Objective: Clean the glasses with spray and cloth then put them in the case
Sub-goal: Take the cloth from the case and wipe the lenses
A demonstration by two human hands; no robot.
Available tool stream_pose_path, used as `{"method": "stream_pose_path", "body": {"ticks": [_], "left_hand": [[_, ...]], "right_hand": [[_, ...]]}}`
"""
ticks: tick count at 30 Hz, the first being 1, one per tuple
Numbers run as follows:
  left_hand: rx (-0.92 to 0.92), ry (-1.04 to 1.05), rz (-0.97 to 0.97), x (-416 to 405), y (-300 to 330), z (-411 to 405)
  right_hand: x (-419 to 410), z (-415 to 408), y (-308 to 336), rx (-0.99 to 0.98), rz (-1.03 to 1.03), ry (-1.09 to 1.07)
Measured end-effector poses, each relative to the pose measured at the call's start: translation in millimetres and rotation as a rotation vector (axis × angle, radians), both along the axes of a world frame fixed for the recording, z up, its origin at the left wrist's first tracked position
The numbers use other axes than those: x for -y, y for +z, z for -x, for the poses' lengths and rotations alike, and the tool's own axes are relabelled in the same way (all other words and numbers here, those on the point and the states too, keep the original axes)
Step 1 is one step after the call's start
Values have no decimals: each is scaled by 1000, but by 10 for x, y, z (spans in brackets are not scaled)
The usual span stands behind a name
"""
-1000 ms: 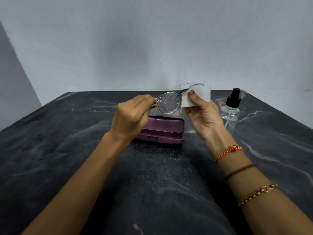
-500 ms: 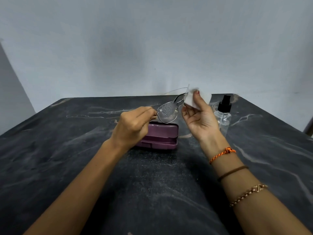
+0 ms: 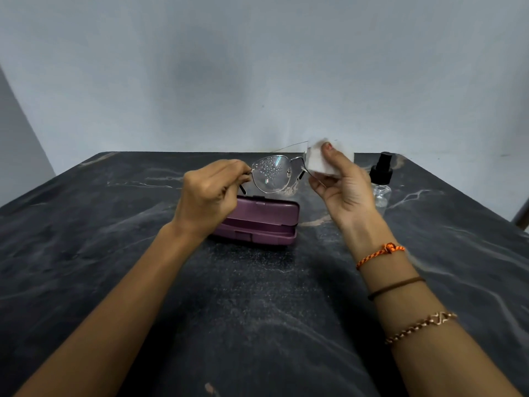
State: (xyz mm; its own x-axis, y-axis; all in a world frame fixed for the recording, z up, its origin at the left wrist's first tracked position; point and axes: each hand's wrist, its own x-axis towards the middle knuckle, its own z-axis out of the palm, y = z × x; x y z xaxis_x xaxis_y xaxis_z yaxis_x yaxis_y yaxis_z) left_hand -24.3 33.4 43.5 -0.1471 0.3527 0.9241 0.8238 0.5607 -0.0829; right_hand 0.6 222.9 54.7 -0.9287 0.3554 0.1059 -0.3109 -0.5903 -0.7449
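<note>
Meanwhile, above the closed purple case (image 3: 259,222), the glasses (image 3: 272,174) hang level, long axis running nine to three o'clock.
Left hand (image 3: 210,196) pinches the nine-o'clock hinge; right hand (image 3: 342,181) clamps the white cloth (image 3: 319,161) over the three-o'clock lens (droplets dot the bare one). Spray bottle (image 3: 380,179) stands at three; no readable writing.

Both my forearms are bare, no sleeves. Below my right hand (image 3: 342,181) I wear 3 bands: an orange braided cord (image 3: 380,255) nearest the wrist, a thin brown elastic (image 3: 396,287) behind it, then a gold chain bracelet (image 3: 420,326). My thumbnail is painted red. My left hand (image 3: 209,196) wears nothing.
</note>
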Motion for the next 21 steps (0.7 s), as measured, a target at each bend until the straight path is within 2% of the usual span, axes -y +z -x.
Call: {"method": "stream_pose_path", "body": {"ticks": [3, 6, 9, 13, 16, 18, 21], "left_hand": [[-61, 3, 34, 4, -3, -47], [-108, 3, 72, 0, -1, -67], [-138, 24, 81, 35, 19, -54], [-140, 62, 97, 113, 36, -31], [-122, 64, 75, 121, 44, -18], [-112, 58, 56, 127, 43, -18], [-114, 46, 72, 114, 39, -27]], "right_hand": [[69, -17, 31, -35, 203, 72], [126, -35, 46, -91, 250, 113], [119, -47, 37, -120, 141, 113], [29, -49, 38, -87, -165, 76], [-16, -40, 35, -66, -238, 47], [0, -37, 27, -64, -189, 46], [60, -37, 18, -67, 69, 66]]}}
